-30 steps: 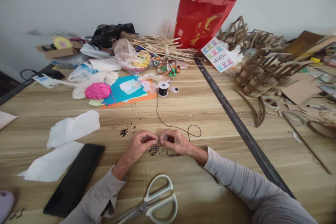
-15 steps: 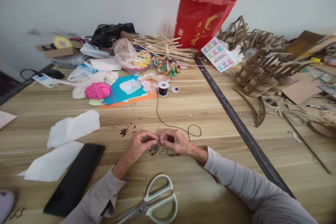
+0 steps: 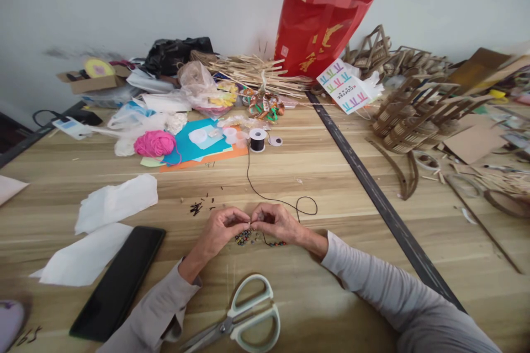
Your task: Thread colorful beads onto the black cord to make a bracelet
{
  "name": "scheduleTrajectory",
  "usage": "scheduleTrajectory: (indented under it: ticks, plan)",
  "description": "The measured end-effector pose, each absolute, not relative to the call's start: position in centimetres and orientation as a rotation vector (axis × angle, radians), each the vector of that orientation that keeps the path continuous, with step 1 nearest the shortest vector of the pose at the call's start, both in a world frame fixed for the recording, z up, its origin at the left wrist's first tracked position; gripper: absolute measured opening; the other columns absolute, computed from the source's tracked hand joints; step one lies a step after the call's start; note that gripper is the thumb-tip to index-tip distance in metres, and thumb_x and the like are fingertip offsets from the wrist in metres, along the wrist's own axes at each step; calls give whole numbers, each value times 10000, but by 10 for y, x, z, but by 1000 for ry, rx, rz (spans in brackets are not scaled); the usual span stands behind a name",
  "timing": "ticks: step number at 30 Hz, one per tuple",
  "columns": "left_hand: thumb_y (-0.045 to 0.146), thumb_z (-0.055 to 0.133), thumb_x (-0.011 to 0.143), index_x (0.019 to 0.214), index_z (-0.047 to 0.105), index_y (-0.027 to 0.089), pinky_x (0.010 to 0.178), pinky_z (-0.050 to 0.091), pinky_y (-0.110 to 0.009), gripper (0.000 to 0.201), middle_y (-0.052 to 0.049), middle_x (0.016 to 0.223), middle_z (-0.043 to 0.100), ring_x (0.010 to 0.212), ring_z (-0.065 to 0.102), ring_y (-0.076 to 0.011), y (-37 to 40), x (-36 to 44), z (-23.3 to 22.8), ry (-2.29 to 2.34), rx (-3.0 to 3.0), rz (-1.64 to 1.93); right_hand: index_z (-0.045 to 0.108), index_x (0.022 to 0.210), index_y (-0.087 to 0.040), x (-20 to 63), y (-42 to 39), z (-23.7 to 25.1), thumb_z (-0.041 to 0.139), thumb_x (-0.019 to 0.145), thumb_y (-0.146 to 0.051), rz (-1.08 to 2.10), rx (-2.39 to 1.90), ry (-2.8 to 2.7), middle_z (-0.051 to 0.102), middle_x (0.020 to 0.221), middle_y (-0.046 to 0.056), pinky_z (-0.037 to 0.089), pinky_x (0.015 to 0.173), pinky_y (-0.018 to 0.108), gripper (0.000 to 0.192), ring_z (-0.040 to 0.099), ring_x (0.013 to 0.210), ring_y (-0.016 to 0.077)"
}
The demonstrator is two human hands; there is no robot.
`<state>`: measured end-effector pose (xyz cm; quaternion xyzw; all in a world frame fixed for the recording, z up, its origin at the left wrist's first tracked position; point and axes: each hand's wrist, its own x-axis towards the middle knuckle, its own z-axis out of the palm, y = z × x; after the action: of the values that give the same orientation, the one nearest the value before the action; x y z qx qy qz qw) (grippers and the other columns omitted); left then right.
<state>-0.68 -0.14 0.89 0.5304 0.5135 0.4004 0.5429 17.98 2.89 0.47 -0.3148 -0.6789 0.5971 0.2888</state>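
Note:
My left hand [image 3: 223, 229] is closed in a pinch, with what looks like a tiny bead at its fingertips. Close against it, my right hand [image 3: 275, 223] also pinches, on what appears to be the end of a thin black cord [image 3: 267, 197]. The cord runs from a spool [image 3: 257, 140], makes a loop and passes behind the right hand. Several coloured beads [image 3: 278, 244] sit on its lower stretch beneath that hand. Loose beads [image 3: 243, 237] lie in a small pile just below the fingertips. Fingers partly hide the pinched pieces.
Scissors [image 3: 252, 314] with white handles lie near me, beside a black phone-like slab [image 3: 118, 284]. Short black bits [image 3: 196, 209] are scattered left of the hands. Pink yarn [image 3: 154, 143], a red bag [image 3: 323, 22] and small woven baskets [image 3: 409, 127] stand farther back.
The fingertips of both hands have come slightly closer together, the right hand shifting a little left. The cord, spool and loose beads look unmoved.

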Motion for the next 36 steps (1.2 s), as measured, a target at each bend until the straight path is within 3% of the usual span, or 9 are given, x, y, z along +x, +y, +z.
scheduleTrajectory:
  ticks: [8,18,21,25,33,36]
  plan:
    - [221,732,587,615,674,132,542,438,-220,110,-17,588,668,550,561,-127,0,-6,12,1248,1218,929,586,811,-137,181,31,1,688,751,-377,1595,-812,-1794,522,651,-24,359,512,181,267,439,563,75]
    - [272,660,702,660,680,140,633,415,-244,140,-22,653,646,648,550,-151,-1,-6,17,1241,1385,878,559,748,-147,186,32,4,602,774,-255,1433,-711,-1933,509,733,-2,372,550,193,119,447,607,86]
    - [275,646,714,659,665,137,636,409,-245,150,-18,656,628,648,537,-147,-2,-6,19,1224,1385,887,525,668,-147,188,35,7,572,781,-285,1393,-619,-1971,517,810,25,381,597,213,185,469,682,107]
    - [273,650,712,646,655,136,611,400,-240,151,-9,637,600,630,515,-139,-3,-5,22,1165,1368,879,451,583,-151,191,37,7,512,843,-374,1528,-616,-1966,510,714,13,350,556,209,348,436,622,97]
    - [242,656,729,664,662,138,630,399,-238,123,-8,655,605,649,524,-138,-5,-4,21,1092,1389,933,568,837,-134,188,29,9,659,766,-394,1712,-746,-1817,543,681,-9,349,498,179,284,442,545,68]
    - [233,651,733,668,665,138,635,404,-237,116,-7,656,610,652,532,-138,-6,-3,20,1092,1396,949,578,849,-126,185,29,7,695,740,-357,1765,-696,-1743,564,667,-8,366,497,177,280,462,532,65]
